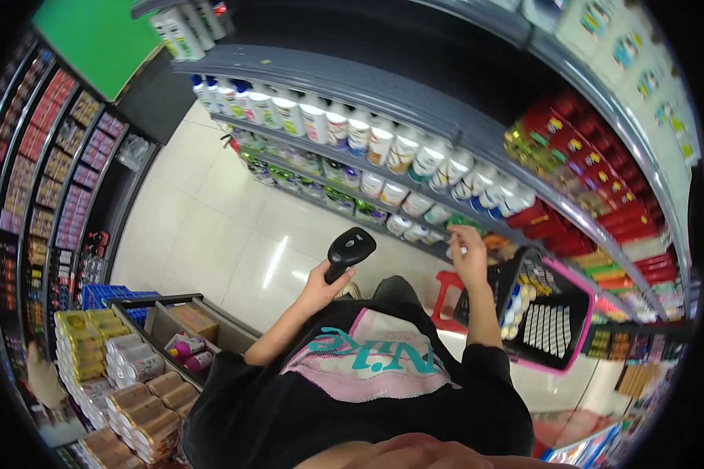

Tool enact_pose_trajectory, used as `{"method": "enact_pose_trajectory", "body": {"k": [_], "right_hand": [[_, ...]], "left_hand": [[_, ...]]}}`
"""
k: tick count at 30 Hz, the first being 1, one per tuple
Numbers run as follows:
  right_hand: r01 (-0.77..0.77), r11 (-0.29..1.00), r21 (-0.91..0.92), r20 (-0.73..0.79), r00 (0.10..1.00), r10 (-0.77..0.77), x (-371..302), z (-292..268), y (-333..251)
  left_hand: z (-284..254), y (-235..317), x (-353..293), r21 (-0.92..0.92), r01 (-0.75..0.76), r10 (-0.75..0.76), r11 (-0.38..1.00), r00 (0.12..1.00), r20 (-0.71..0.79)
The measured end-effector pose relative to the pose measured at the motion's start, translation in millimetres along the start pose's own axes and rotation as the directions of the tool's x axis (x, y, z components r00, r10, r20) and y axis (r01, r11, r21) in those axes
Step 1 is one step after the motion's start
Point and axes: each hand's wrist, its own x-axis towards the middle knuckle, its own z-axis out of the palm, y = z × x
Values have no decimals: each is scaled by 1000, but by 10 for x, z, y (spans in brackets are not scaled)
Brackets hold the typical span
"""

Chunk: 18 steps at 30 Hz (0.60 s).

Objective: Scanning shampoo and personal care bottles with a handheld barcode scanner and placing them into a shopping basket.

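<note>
My left hand [322,289] is wrapped round the handle of a black handheld barcode scanner [352,247], held over the pale floor in front of me. To the right, my right hand [469,252] is raised beside the lower shelves with its fingers curled. Something small and whitish shows at its fingers, too unclear to name. Behind the fingertips is a green item on the shelf. White pump bottles [405,150] stand in a row on the shelf ahead, with white tubs [371,185] and purple and green packs below them.
A black basket with a pink rim [589,295] stands at my right, holding several pale round-topped items. Beside it is a red stool-like frame [446,301]. Stacked cans [133,359] and open bins [246,338] are on my left. Red packages [583,148] fill the right shelf.
</note>
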Motion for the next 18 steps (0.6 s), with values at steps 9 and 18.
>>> {"method": "enact_pose_trajectory", "body": {"k": [9, 18], "right_hand": [[216, 945, 247, 281, 917, -284, 1416, 1011, -1322], [406, 817, 410, 300, 786, -541, 3190, 1718, -2527]], "left_hand": [[-734, -122, -18, -76, 48, -70, 996, 946, -317], [-1461, 108, 629, -192, 67, -157, 979, 848, -506]]}}
